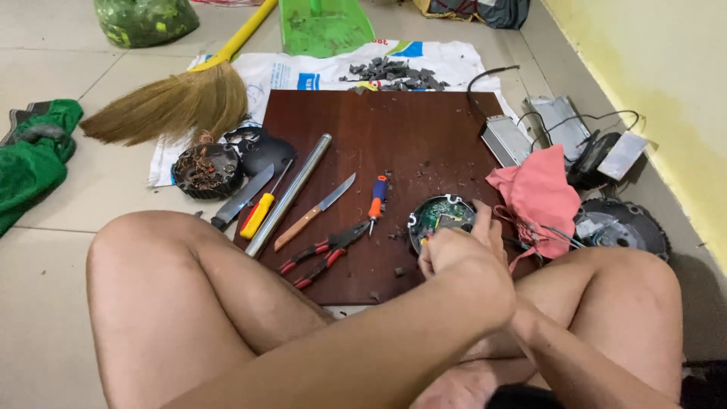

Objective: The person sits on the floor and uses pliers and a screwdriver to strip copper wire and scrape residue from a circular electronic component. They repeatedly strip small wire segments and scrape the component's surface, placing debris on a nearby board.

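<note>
A round black housing (433,216) with a green circuit board inside lies on the dark wooden board (394,136), at its near right. My left hand (458,257) is closed in a fist over the housing's near rim, and a small yellowish tip shows at its fingers. What it grips is mostly hidden. My right hand (488,226) is behind the left one, fingers against the housing's right rim, steadying it. My forearms cross above my folded legs.
On the board lie red-handled pliers (322,254), an orange screwdriver (376,198), a wooden-handled knife (314,212), a metal tube (291,189), a yellow screwdriver (261,212) and a cleaver (242,198). A pink cloth (539,193), metal boxes with cables (564,132), a broom (174,102) and a copper-wound part (206,170) surround it.
</note>
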